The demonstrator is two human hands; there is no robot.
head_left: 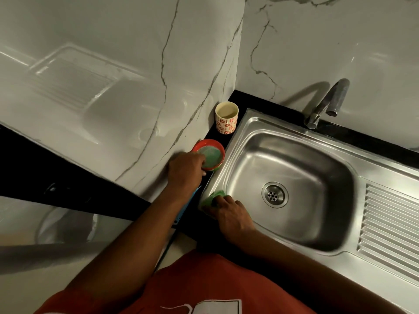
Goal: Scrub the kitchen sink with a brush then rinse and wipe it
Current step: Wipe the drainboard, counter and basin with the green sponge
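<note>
The steel sink (294, 159) is set into a black counter, with its drain (274, 194) in the middle of the basin. My right hand (231, 215) grips a green scrub pad (214, 198) and presses it onto the sink's left front rim. My left hand (186, 168) holds the near rim of a red tub of green dish soap (210, 154), which stands on the counter strip left of the sink. Its fingers lie over the soap and its thumb is on the outside. The faucet (326, 103) stands behind the basin, and no water is visible from it.
A white cup with red flowers (226, 121) stands in the corner behind the tub. A blue flat object (190, 204) lies under my left forearm at the counter edge. The ribbed drainboard (390, 223) runs right of the basin. Marble walls close in at the left and back.
</note>
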